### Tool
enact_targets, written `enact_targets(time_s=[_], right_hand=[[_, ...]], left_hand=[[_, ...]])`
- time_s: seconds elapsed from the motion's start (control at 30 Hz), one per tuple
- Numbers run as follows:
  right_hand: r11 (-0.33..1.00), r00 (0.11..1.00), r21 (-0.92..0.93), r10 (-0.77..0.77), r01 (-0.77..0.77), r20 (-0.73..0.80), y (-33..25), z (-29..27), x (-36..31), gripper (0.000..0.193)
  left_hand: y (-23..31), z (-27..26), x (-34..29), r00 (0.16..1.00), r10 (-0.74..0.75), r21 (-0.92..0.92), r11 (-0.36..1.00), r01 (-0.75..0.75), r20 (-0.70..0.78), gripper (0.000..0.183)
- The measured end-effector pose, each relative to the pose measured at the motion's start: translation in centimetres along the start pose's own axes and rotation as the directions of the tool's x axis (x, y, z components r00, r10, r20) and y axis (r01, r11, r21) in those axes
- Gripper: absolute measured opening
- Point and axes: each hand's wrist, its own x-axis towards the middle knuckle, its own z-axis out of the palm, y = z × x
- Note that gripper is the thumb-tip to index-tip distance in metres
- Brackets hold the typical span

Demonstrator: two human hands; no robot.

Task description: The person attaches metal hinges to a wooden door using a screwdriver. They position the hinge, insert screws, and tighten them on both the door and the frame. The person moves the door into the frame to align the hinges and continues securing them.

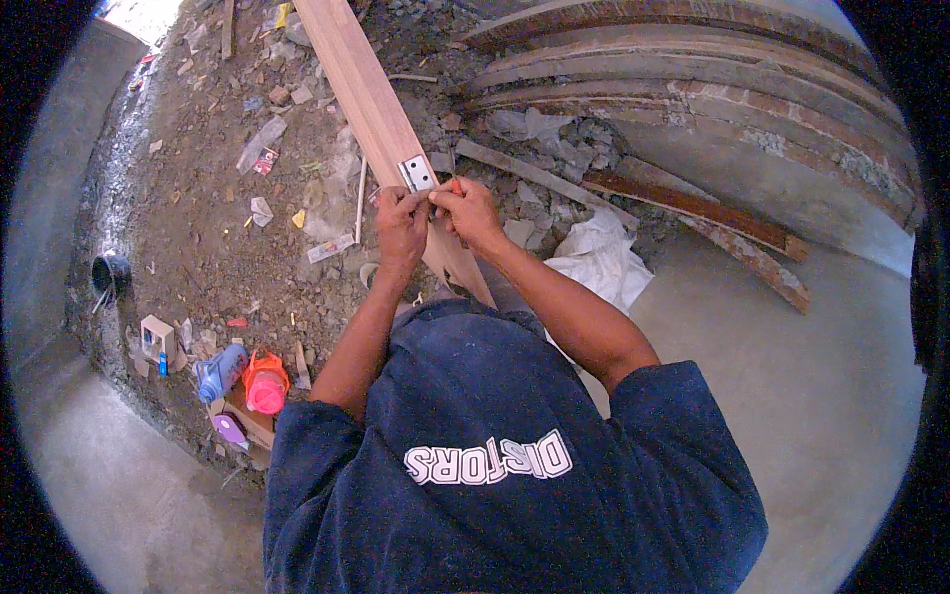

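A long light-brown wooden board point(366, 84) runs from the top of the view down toward my lap. On it lies a silver metal hinge point(416, 170) with dark screw holes. The fingers of my left hand point(402, 230) are closed in a pinch at the near edge of the hinge. Close beside it, my right hand point(472, 215) is closed around a slim red pencil-like tool point(457, 186); only its red end shows clearly. Both hands' fingertips nearly meet, and they hide the near edge of the hinge.
Left of the board, the dirt ground point(213, 213) is strewn with rubble and wrappers. A blue bottle point(224, 368) and a pink-and-orange bottle point(265, 384) stand at the lower left. Loose planks point(693, 210) and a white sack point(606, 259) lie right, below curved concrete steps point(693, 64).
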Motion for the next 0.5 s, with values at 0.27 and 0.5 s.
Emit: enact_targets(time_s=[0.27, 0.5], right_hand=[[0.999, 1.0, -0.037, 0.027, -0.027, -0.015, -0.19, -0.08, 0.22, 0.015], [0.999, 0.999, -0.034, 0.032, -0.032, 0.003, 0.19, -0.3, 0.67, 0.016]], left_hand=[[0.25, 0.01, 0.12, 1.0, 0.0, -0.019, 1.0, 0.0, -0.009, 0.016], [0.43, -0.08, 0.19, 1.0, -0.016, -0.032, 0.999, 0.016, -0.002, 0.016]])
